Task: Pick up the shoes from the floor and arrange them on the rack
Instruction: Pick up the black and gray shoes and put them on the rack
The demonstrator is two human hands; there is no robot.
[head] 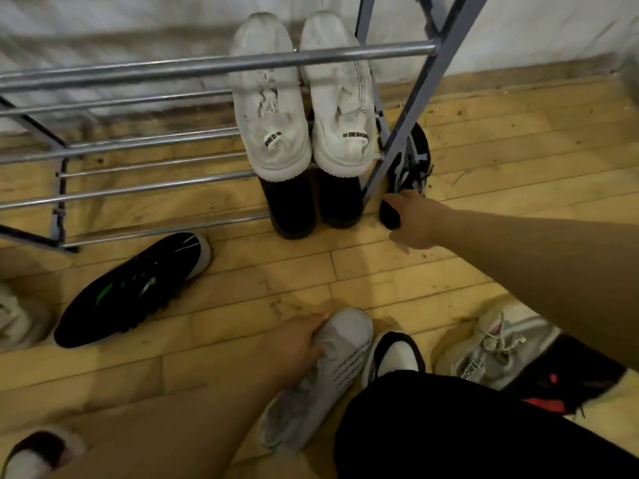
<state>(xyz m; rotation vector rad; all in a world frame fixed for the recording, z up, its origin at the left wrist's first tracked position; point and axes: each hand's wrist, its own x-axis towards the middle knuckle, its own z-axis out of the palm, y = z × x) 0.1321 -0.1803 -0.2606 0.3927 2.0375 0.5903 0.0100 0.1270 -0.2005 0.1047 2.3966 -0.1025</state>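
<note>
A metal shoe rack with silver bars stands on the wooden floor. Two white sneakers rest on a middle shelf, and a black pair sits on the shelf below. My right hand grips the heel of a black and white mesh sneaker just right of the rack's leg. My left hand holds a white knit sneaker low on the floor. A black sneaker with green marks lies on the floor to the left.
A grey laced sneaker and a black and red shoe lie at the right. A black and white slipper sits beside my dark-clothed knee. More shoes show at the left edge and bottom left. The wall runs behind the rack.
</note>
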